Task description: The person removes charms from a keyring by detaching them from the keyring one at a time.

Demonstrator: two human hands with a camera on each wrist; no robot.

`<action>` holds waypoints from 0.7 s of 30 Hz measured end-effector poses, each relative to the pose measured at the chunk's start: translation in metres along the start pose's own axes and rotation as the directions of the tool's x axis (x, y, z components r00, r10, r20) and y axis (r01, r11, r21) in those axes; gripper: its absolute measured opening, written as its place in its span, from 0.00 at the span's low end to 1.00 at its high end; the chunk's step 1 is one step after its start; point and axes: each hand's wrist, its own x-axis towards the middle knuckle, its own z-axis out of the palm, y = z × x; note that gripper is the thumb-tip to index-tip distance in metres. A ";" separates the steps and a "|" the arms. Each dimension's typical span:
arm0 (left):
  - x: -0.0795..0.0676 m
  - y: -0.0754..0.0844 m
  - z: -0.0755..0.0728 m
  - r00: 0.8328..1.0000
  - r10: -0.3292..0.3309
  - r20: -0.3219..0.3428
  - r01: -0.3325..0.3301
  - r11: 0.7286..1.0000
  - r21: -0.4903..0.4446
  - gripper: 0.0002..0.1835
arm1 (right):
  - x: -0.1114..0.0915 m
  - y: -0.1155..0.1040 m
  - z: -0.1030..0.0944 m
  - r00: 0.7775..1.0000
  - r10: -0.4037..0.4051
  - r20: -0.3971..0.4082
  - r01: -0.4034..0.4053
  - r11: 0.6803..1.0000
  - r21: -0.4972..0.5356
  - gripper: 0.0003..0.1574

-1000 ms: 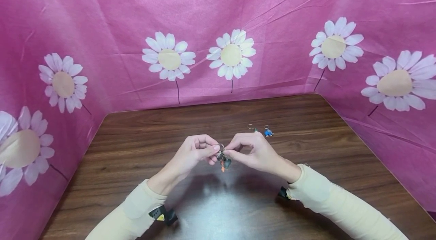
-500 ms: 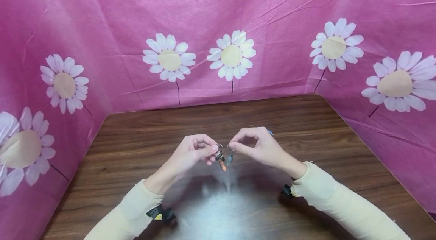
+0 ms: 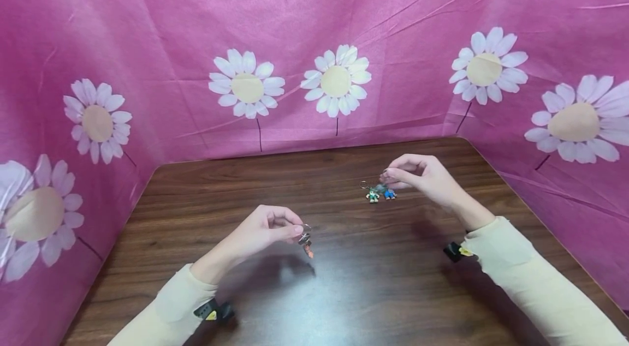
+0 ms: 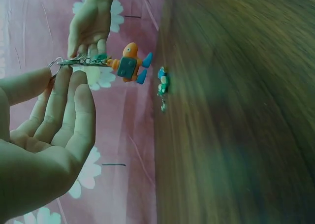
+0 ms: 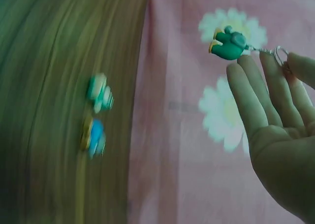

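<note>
My left hand (image 3: pixel 265 232) pinches a metal ring between thumb and index finger. From that ring hangs an orange figure keychain (image 4: pixel 129 65) with a green backpack and blue feet, beside flat metal pieces seen edge-on. At the back right, my right hand (image 3: pixel 423 178) pinches the ring of a green keychain figure (image 5: pixel 230 46) with yellow feet. It hangs close over two keychains on the table: a green-and-white figure (image 3: pixel 373 196) and a blue figure (image 3: pixel 390 194). In the head view the hanging green figure overlaps the space between these two.
The brown wood-grain table (image 3: pixel 206 193) has its back edge against a pink cloth (image 3: pixel 295 13) printed with white daisies, which also rises at both sides. Black wrist cameras are strapped beneath both cream sleeves (image 3: pixel 521 264).
The green keychain has come away from the left hand's ring and moved with the right hand to the back right. My left hand has shifted slightly left and nearer, still holding its ring.
</note>
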 end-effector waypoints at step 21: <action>-0.009 -0.027 -0.003 0.998 -0.041 0.037 0.043 0.998 -0.050 0.13 | -0.002 0.099 -0.090 0.963 0.268 -0.004 -0.266 0.959 0.100 0.06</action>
